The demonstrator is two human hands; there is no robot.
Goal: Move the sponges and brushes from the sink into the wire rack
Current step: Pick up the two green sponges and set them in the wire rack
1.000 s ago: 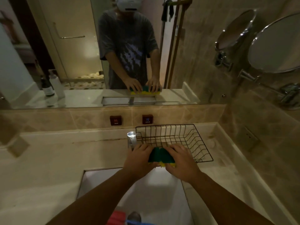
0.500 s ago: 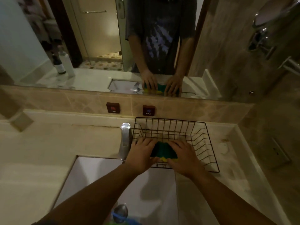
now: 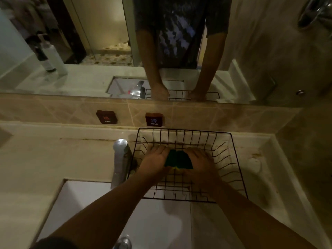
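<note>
A green and yellow sponge (image 3: 178, 159) is held inside the black wire rack (image 3: 231, 159), low over its floor. My left hand (image 3: 156, 161) grips the sponge's left end and my right hand (image 3: 201, 163) grips its right end. Both hands are down within the rack walls. The white sink (image 3: 86, 209) lies below and to the left; only its drain (image 3: 124, 242) shows at the bottom edge, and no other sponges or brushes are visible.
A chrome tap (image 3: 120, 160) stands just left of the rack. Hot and cold buttons (image 3: 154, 119) sit on the tiled backsplash under the mirror. The rack rests on the beige counter (image 3: 260, 168), beside the right wall.
Both hands have carried the sponge forward from the rack's near rim into the rack's interior and lower. The view has tilted down, so the red and blue items in the sink are out of sight.
</note>
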